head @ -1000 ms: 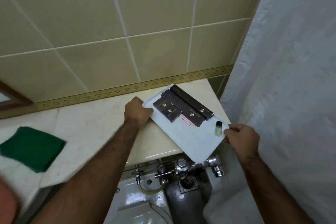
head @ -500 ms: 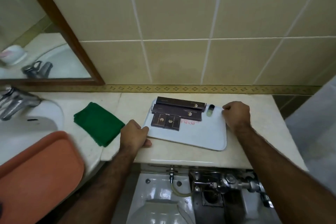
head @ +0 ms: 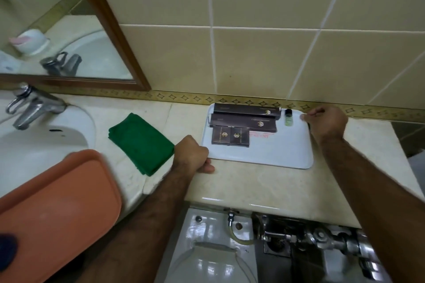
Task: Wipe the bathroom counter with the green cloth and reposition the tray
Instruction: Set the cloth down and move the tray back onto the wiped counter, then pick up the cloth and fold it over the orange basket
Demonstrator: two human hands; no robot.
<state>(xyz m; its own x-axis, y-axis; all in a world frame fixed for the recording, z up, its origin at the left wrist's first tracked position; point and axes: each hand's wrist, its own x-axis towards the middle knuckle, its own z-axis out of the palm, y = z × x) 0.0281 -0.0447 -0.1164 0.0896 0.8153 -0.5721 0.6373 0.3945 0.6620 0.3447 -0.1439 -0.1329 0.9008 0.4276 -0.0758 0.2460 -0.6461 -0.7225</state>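
Note:
A white tray (head: 273,154) lies flat on the beige counter (head: 243,186), its far edge close to the tiled wall. It carries several dark brown boxes (head: 243,122) and a small green bottle (head: 288,118). My left hand (head: 192,153) grips the tray's near left corner. My right hand (head: 326,122) grips its far right edge. The folded green cloth (head: 140,142) rests on the counter just left of my left hand, between the tray and the sink.
A white sink (head: 41,142) with a chrome tap (head: 30,105) is at the left, under a wood-framed mirror (head: 57,23). An orange tray (head: 55,211) overhangs the sink's front. Below the counter edge are a toilet (head: 213,253) and chrome flush valve (head: 326,239).
Both hands swung the tray from an angled spot overhanging the counter's front edge to square against the back wall. My view turned left, bringing sink and mirror in.

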